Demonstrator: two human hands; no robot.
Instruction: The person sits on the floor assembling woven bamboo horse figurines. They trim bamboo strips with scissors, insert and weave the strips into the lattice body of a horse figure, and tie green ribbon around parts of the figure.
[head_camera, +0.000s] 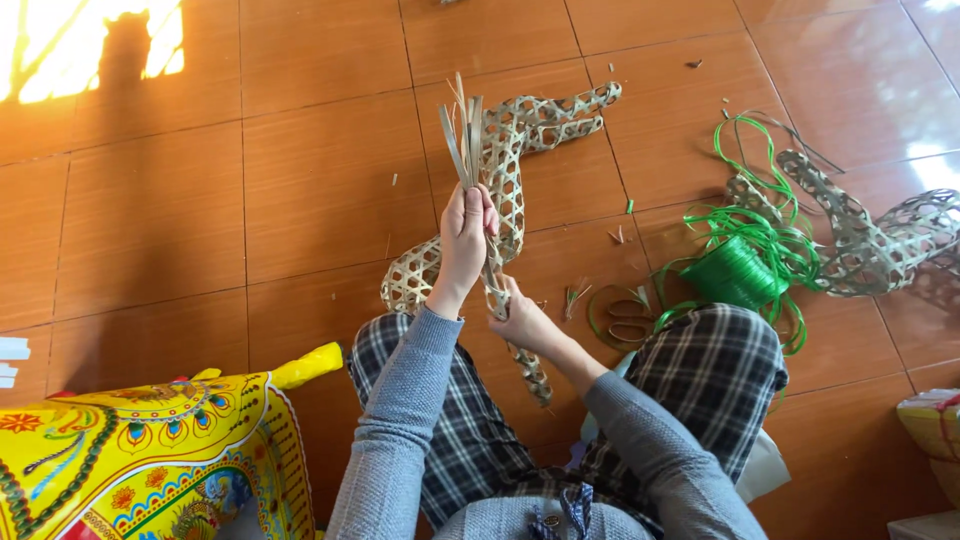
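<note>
Grey sleeves and plaid trousers fill the bottom of the view, where a person sits on the floor (150, 200) with knees spread. Left hand (466, 232) is closed around a bundle of loose bamboo strips (463, 135) that fan upward toward twelve o'clock; right hand (522, 318) sits just below it, at about five o'clock from the left, fingers pinching the narrow woven end of a bamboo lattice piece (505, 165) (an open hexagonal weave, long and curved). That piece runs from between the knees up past both hands and bends off toward one o'clock.

To do this well, the left hand probably needs to keep the strips gathered tight and parallel while the right holds the weave steady close to the working point, so no strip slips out of the pattern.

Glossy orange-brown tiles carry small bamboo offcuts. At three o'clock lie a spool of green plastic cord (735, 272) with loose loops, scissors (625, 322) beside it, and a second woven piece (870, 235). At eight o'clock stands a bright yellow painted object (150, 455). Sunlight falls at eleven o'clock.
</note>
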